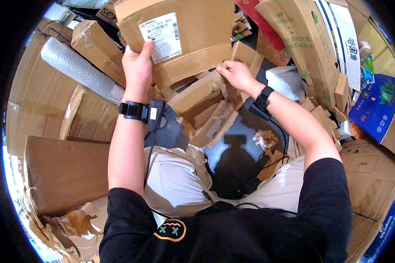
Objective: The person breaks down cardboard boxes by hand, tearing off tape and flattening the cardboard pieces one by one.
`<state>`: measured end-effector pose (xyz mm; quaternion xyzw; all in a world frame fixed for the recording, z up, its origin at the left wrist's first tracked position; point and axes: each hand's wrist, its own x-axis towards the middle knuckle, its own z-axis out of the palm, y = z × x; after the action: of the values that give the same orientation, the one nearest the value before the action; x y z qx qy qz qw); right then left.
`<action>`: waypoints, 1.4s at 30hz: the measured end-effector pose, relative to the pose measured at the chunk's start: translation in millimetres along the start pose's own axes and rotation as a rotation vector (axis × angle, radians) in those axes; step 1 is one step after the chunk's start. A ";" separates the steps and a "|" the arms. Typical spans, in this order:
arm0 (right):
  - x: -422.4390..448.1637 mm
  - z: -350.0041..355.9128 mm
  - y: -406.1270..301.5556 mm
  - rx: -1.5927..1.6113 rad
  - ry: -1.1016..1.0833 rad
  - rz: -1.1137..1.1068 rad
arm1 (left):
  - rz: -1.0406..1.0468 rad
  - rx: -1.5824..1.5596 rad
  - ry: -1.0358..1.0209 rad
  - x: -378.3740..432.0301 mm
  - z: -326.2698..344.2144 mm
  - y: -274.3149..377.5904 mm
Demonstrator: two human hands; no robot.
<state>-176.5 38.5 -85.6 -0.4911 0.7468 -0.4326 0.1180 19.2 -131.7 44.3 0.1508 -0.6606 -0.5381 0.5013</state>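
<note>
A flattened cardboard box (200,33) with a white printed label (166,39) fills the top middle of the view. On its left edge is my left hand (139,64), thumb on the front by the label, fingers hidden behind. My right hand (235,74) is at the box's lower right corner, its thumb and forefinger pinched together; whether they grip the corner or a piece of tape there, I cannot tell. Just below, an open cardboard box (214,123) with upturned flaps rests on the dark floor between my feet. Both wrists wear black straps with small devices.
A roll of bubble wrap (80,70) leans over flattened cartons at left. A brown cardboard sheet (67,174) stands lower left. Tall cartons (302,49) and a blue printed box (377,107) crowd the right. Crumpled paper (266,138) lies on the floor.
</note>
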 end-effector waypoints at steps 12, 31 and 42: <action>4.4 -4.4 -27.0 0.088 0.045 -0.053 | 0.018 -0.061 0.135 18.9 -33.5 -4.6; -4.9 -8.0 23.4 0.110 0.097 0.050 | 0.173 0.029 0.318 36.8 -66.6 12.6; 45.1 -1.4 15.5 0.580 0.064 0.140 | 0.134 -0.024 0.289 11.4 -23.2 21.4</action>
<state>-209.3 3.8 -85.3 -0.3702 0.6275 -0.6339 0.2595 40.4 -145.0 66.5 0.1761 -0.5839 -0.4838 0.6276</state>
